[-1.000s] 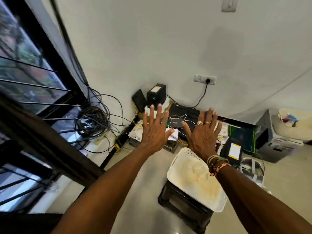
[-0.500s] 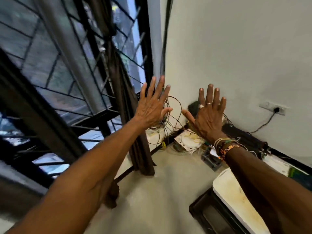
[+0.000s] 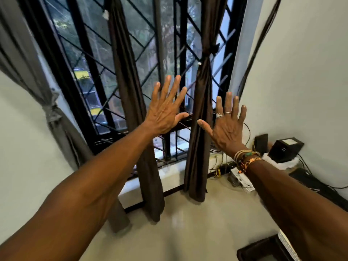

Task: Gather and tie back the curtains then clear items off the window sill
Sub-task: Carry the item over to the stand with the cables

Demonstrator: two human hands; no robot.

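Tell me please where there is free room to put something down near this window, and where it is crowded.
The window sill is bare between the left brown curtain and the right brown curtain. The floor is bare from their hems to the dark stool. The corner beyond the right brown curtain is crowded with tangled cables and a black box.
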